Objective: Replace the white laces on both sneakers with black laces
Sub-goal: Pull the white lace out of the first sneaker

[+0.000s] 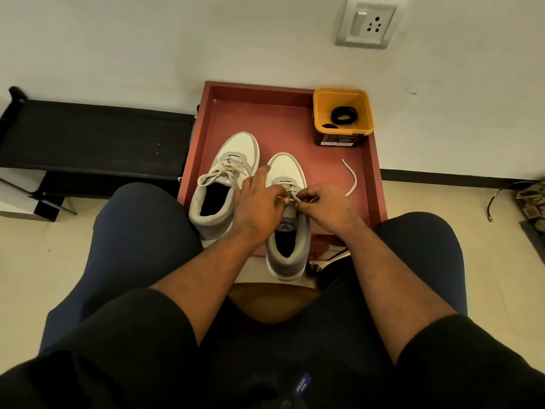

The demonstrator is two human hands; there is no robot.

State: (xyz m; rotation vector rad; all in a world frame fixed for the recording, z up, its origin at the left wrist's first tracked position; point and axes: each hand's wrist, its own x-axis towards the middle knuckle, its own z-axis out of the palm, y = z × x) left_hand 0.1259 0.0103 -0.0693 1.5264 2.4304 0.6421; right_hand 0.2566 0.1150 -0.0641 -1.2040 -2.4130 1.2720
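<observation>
A red tray sat on the floor against the wall in the middle of the frame, and it held nearly everything I was working with. Inside it, toward the centre, stood two grey and white sneakers side by side with their toes pointing to the top of the frame. The left sneaker was still fully threaded with its white lace, loosely knotted over the tongue. The right sneaker stood just beside it, its heel hanging past the tray's near edge.

In the upper right corner of the tray stood a yellow tub, and in it lay the black laces, wound into a small coil, with a second dark loop beside it near the tub's lower left wall.

My left hand lay across the gap between the two sneakers, its fingers curled in on the lace at the right sneaker's upper eyelets. My right hand met it there, thumb and forefinger pinching the right sneaker's lace. A loose end of white lace curved over the bare tray floor to the right of that sneaker.
</observation>
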